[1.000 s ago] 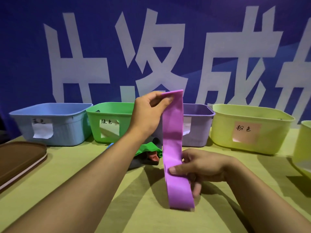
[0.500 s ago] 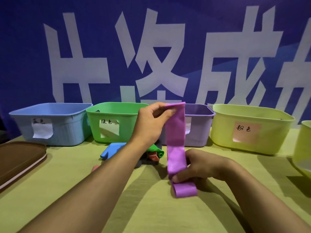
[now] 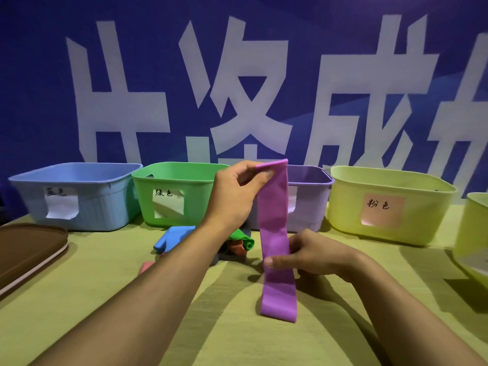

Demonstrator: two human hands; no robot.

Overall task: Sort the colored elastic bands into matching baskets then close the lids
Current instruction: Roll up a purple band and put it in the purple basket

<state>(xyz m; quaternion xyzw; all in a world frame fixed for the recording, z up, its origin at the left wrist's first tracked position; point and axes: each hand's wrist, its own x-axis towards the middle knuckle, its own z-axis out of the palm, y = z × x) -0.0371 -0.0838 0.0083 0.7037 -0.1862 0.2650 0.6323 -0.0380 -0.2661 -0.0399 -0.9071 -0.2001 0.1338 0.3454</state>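
Observation:
A wide purple elastic band [image 3: 273, 223] hangs upright over the table. My left hand [image 3: 237, 191] pinches its top end in front of the purple basket [image 3: 309, 196]. My right hand [image 3: 309, 254] pinches the band lower down, thumb across its front, and the loose end drops to the tabletop. Behind my left forearm lies a small pile of bands: a blue one [image 3: 171, 237], a green one [image 3: 241, 237], a reddish one [image 3: 236, 248] and a pink one [image 3: 146, 265]. The blue basket [image 3: 79, 196], green basket [image 3: 174, 194] and yellow-green basket [image 3: 390, 204] with a pink label stand open in a row.
A brown lid [image 3: 29, 249] lies at the left edge of the yellow-green table. Another yellow-green basket [image 3: 475, 233] is cut off at the right edge. A blue banner with large white characters fills the wall behind the baskets.
The band's lower end, folded up under my right hand half a second ago, now hangs straight down to the table. My left hand keeps the top near the purple basket.

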